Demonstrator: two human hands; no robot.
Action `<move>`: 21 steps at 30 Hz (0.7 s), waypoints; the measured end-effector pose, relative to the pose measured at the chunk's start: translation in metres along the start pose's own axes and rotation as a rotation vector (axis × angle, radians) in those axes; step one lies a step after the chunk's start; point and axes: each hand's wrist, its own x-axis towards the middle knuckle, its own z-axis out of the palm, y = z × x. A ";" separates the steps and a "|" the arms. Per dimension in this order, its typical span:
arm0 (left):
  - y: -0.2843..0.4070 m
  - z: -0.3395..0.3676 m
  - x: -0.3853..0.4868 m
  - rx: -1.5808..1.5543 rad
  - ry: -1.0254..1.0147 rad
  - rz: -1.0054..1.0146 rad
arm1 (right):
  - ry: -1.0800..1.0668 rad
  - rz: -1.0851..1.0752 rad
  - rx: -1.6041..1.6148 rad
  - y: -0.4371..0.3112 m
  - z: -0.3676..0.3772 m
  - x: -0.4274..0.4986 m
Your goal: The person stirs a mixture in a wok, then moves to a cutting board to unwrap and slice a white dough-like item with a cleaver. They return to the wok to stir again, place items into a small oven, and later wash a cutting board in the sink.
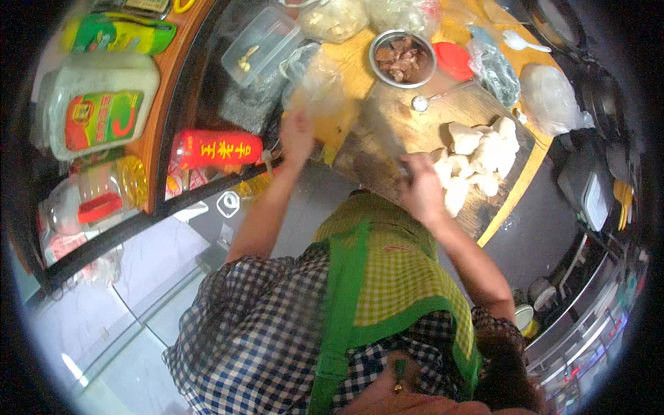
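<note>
My right hand (424, 189) is closed around the dark handle of a knife, with its blurred blade (390, 127) over a wooden cutting board (365, 150). Right beside that hand, a heap of white, smooth-looking chunks (485, 150) of food covers the board's right part. My left hand (297, 139) is blurred at the left edge of the table, just below a clear plastic bag (324, 85); whether its fingers grip the bag is unclear. Beyond the board stands a metal bowl (374, 70) of reddish-brown meat pieces. A metal spoon (420, 103) lies on the board's far edge.
A red lid (452, 60), knotted plastic bags (552, 98) and a white plastic spoon (524, 42) lie at the far right. At left are a clear plastic box (263, 44), a red bottle (218, 148) and a shelf with a large tub (104, 106). Pans (602, 101) hang or stand right.
</note>
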 end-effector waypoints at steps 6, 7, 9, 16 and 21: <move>-0.019 -0.016 0.044 0.074 -0.111 0.268 | -0.157 0.037 -0.337 0.024 0.103 0.015; -0.014 -0.008 0.055 0.162 -0.188 0.292 | -0.201 0.003 -0.373 0.029 0.105 0.015; -0.005 0.016 0.082 0.153 -0.211 0.485 | -0.196 -0.109 -0.414 0.035 0.095 0.011; -0.031 0.053 0.146 0.910 -0.379 0.350 | -0.065 0.019 -0.220 0.036 0.011 -0.057; 0.063 0.017 0.118 1.061 0.140 0.530 | 0.087 0.058 -0.064 0.090 -0.082 -0.183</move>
